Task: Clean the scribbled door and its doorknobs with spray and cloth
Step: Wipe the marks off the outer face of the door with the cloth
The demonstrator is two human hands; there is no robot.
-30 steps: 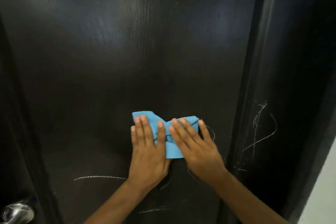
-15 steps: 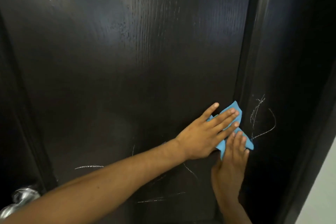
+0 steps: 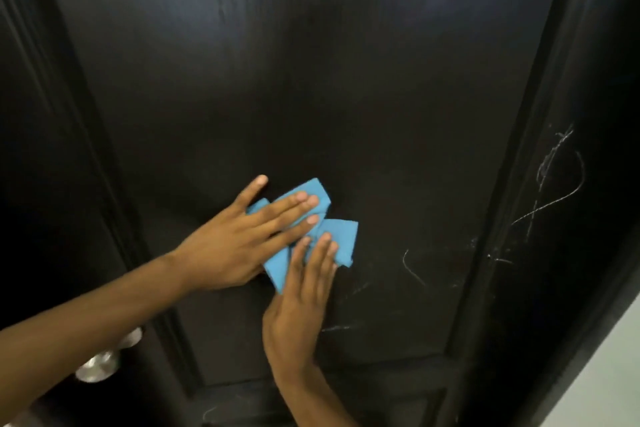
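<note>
A dark, nearly black door (image 3: 311,87) fills the view. A crumpled blue cloth (image 3: 341,236) lies flat against its middle panel. My left hand (image 3: 239,239) presses the cloth's upper part with straight fingers. My right hand (image 3: 301,295) comes up from below and presses the lower part, fingers also straight. White scribbles (image 3: 414,269) show on the panel to the right of the cloth, and larger scribbles (image 3: 554,184) mark the right stile. A silver doorknob (image 3: 100,366) sticks out at the lower left, partly behind my left forearm. No spray bottle is in view.
A pale wall (image 3: 602,388) shows at the bottom right corner beside the door frame. Faint chalk smears (image 3: 343,328) run along the lower panel.
Both hands have slid the cloth leftward, from the panel's right edge back to its middle. The view has shifted, and more of the doorknob shows.
</note>
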